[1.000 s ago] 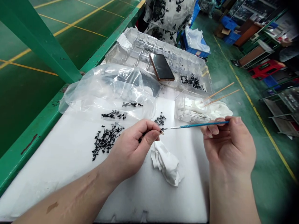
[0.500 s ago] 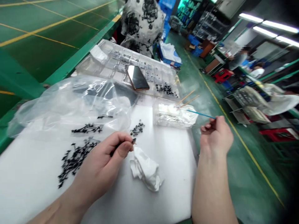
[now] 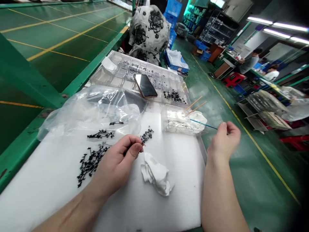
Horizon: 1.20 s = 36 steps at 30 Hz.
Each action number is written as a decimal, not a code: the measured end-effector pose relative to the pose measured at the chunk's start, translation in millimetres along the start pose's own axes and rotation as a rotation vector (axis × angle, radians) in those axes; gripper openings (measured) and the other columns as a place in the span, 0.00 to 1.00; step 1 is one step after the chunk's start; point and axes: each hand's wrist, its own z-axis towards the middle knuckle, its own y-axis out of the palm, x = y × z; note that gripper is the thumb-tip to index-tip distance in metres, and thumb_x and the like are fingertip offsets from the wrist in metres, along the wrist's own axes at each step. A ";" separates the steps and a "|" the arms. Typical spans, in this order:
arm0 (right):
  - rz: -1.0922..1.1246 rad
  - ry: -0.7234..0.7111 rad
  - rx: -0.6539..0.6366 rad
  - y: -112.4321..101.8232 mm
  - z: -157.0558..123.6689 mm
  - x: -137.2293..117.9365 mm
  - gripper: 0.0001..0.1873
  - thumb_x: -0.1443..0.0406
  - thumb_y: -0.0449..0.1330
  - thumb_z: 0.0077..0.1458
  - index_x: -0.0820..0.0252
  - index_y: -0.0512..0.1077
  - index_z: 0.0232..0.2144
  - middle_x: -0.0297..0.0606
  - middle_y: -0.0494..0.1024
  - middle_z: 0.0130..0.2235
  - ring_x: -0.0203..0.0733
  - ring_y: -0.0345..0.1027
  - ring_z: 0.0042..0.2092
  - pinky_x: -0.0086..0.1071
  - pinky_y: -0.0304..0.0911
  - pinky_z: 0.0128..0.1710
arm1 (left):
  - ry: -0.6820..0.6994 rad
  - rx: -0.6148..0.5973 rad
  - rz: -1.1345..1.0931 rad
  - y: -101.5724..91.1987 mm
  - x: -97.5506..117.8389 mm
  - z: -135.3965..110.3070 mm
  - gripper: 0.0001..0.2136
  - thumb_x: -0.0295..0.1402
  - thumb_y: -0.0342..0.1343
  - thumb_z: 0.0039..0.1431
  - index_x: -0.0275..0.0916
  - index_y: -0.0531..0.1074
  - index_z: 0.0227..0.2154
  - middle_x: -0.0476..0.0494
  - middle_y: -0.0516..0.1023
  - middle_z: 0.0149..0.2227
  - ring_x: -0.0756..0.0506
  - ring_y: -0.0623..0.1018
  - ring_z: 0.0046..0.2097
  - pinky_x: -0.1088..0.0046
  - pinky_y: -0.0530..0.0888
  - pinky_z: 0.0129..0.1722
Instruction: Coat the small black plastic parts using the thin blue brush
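My left hand [image 3: 120, 161] pinches a small black part between thumb and forefinger; most of it is hidden by the fingers. Just beyond the fingertips is a little heap of small dark rings [image 3: 147, 134]. A crumpled white cloth [image 3: 158, 174] lies to the right of this hand, and a pile of black branched parts [image 3: 90, 164] to its left. Between the fingers of my right hand [image 3: 223, 140] is a thin blue stick [image 3: 202, 123]. Its far end reaches over the clear plastic box [image 3: 182, 129], which holds white wadding [image 3: 177, 117] and two thin wooden sticks [image 3: 196, 108].
A phone [image 3: 146, 85] rests on a clear compartment tray [image 3: 120, 71] of small parts at the back. Clear plastic bagging [image 3: 79, 106] spreads over the table's left. A green metal frame [image 3: 26, 69] borders that side. Beyond are a flower-patterned cover [image 3: 151, 29] and people at benches.
The view has shifted, so the table sits slightly further right. My right hand has turned at the wrist, and the blue stick's tip has dropped a little. The left hand keeps its pinch.
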 end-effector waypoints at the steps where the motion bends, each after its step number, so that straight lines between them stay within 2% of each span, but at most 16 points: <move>1: -0.012 -0.103 -0.022 1.0 -14.3 -11.8 0.22 0.57 0.62 0.62 0.64 0.69 0.53 0.44 0.72 0.52 0.39 0.66 0.47 0.35 0.66 0.47 | -0.015 -0.013 -0.014 -0.2 0.6 -0.2 0.17 0.55 0.53 0.66 0.48 0.72 0.40 0.55 0.74 0.33 0.53 0.69 0.32 0.76 0.66 0.33; 2: -0.017 -0.194 -0.094 2.8 -31.1 -23.3 0.21 0.57 0.62 0.62 0.63 0.70 0.53 0.43 0.73 0.51 0.39 0.67 0.46 0.35 0.66 0.48 | -0.018 -0.015 -0.021 -0.2 1.3 -0.3 0.17 0.56 0.54 0.66 0.48 0.72 0.39 0.55 0.73 0.31 0.53 0.68 0.31 0.76 0.65 0.33; 3: -0.015 -0.266 -0.224 5.6 -49.4 -33.9 0.17 0.57 0.62 0.63 0.62 0.72 0.49 0.41 0.75 0.46 0.39 0.69 0.43 0.34 0.66 0.45 | -0.020 -0.018 -0.027 0.0 2.2 -0.2 0.17 0.56 0.54 0.66 0.48 0.72 0.39 0.55 0.72 0.30 0.53 0.68 0.31 0.76 0.65 0.33; 4: -0.027 -0.326 -0.401 9.5 -67.8 -42.8 0.13 0.57 0.63 0.62 0.61 0.75 0.42 0.38 0.76 0.39 0.38 0.69 0.37 0.33 0.66 0.39 | -0.018 -0.020 -0.036 0.3 3.1 0.0 0.17 0.55 0.54 0.66 0.47 0.72 0.39 0.55 0.72 0.30 0.53 0.68 0.31 0.75 0.65 0.33; 5: -0.063 -0.394 -0.635 14.2 -85.1 -49.6 0.09 0.59 0.64 0.61 0.60 0.77 0.39 0.35 0.77 0.35 0.36 0.67 0.32 0.31 0.64 0.35 | -0.013 -0.024 -0.047 0.6 4.0 0.3 0.17 0.55 0.54 0.66 0.47 0.72 0.39 0.55 0.72 0.31 0.53 0.68 0.31 0.75 0.65 0.33; 6: -0.095 -0.440 -0.797 19.6 -100.1 -54.1 0.07 0.62 0.63 0.61 0.59 0.78 0.38 0.35 0.77 0.33 0.35 0.67 0.30 0.31 0.63 0.33 | -0.007 -0.026 -0.056 0.9 4.7 0.6 0.17 0.55 0.54 0.66 0.47 0.72 0.39 0.55 0.73 0.31 0.53 0.68 0.31 0.75 0.65 0.33; 8: -0.165 -0.478 -0.967 30.9 -120.9 -56.6 0.05 0.66 0.62 0.61 0.59 0.78 0.37 0.36 0.78 0.34 0.36 0.68 0.32 0.32 0.63 0.35 | 0.005 -0.023 -0.064 1.2 5.8 1.0 0.16 0.54 0.55 0.66 0.47 0.72 0.39 0.56 0.74 0.33 0.54 0.68 0.31 0.76 0.65 0.33; 11: -0.262 -0.459 -1.006 43.3 -131.6 -51.9 0.04 0.67 0.63 0.61 0.61 0.77 0.36 0.39 0.78 0.37 0.41 0.71 0.36 0.35 0.62 0.39 | 0.019 -0.028 -0.033 0.9 6.0 0.8 0.15 0.53 0.54 0.67 0.47 0.72 0.39 0.56 0.74 0.32 0.54 0.68 0.30 0.76 0.64 0.32; 15: -0.347 -0.421 -1.032 47.9 -133.0 -49.2 0.03 0.66 0.65 0.59 0.61 0.77 0.34 0.40 0.78 0.38 0.44 0.71 0.38 0.37 0.61 0.40 | 0.032 -0.049 -0.012 0.2 4.2 0.2 0.14 0.53 0.54 0.68 0.48 0.72 0.40 0.57 0.75 0.32 0.54 0.69 0.31 0.77 0.65 0.32; 22: -0.258 -0.360 -1.051 47.0 -128.6 -50.0 0.02 0.69 0.62 0.57 0.62 0.75 0.31 0.41 0.78 0.37 0.44 0.70 0.38 0.39 0.61 0.41 | 0.044 -0.060 0.035 2.2 5.2 0.4 0.14 0.52 0.54 0.68 0.48 0.73 0.39 0.56 0.75 0.32 0.54 0.69 0.31 0.77 0.65 0.31; 25: -0.141 -0.278 -1.078 39.3 -120.6 -48.6 0.02 0.68 0.63 0.56 0.61 0.75 0.31 0.38 0.77 0.30 0.40 0.68 0.32 0.37 0.63 0.36 | 0.069 -0.069 0.048 3.5 6.8 0.8 0.13 0.50 0.53 0.69 0.47 0.73 0.38 0.56 0.76 0.32 0.54 0.69 0.30 0.76 0.65 0.32; 27: -0.046 -0.201 -1.110 32.0 -115.8 -49.0 0.05 0.64 0.63 0.59 0.61 0.76 0.35 0.37 0.79 0.31 0.38 0.70 0.30 0.34 0.64 0.32 | 0.090 -0.083 0.064 3.5 7.2 1.0 0.12 0.49 0.53 0.70 0.48 0.73 0.39 0.57 0.75 0.31 0.55 0.69 0.29 0.76 0.65 0.31; 30: 0.250 0.034 -1.203 21.6 -111.3 -51.5 0.10 0.59 0.65 0.62 0.57 0.79 0.43 0.37 0.82 0.38 0.35 0.71 0.32 0.30 0.66 0.32 | 0.108 -0.101 0.087 3.0 7.1 1.3 0.11 0.47 0.53 0.70 0.48 0.73 0.39 0.57 0.75 0.32 0.55 0.69 0.29 0.76 0.65 0.32; 33: 0.563 0.237 -1.272 15.0 -110.4 -53.5 0.06 0.61 0.67 0.63 0.51 0.81 0.42 0.34 0.80 0.36 0.32 0.69 0.32 0.29 0.66 0.33 | 0.131 -0.101 0.122 3.1 8.5 1.8 0.11 0.46 0.52 0.71 0.47 0.73 0.38 0.57 0.76 0.33 0.54 0.71 0.32 0.76 0.66 0.35; 36: 0.691 0.283 -1.296 11.7 -112.9 -55.6 0.05 0.62 0.65 0.65 0.51 0.81 0.42 0.35 0.79 0.34 0.33 0.70 0.32 0.29 0.66 0.32 | 0.155 -0.122 0.161 4.1 12.0 2.4 0.11 0.44 0.52 0.71 0.45 0.73 0.37 0.56 0.77 0.34 0.53 0.74 0.36 0.76 0.67 0.38</move>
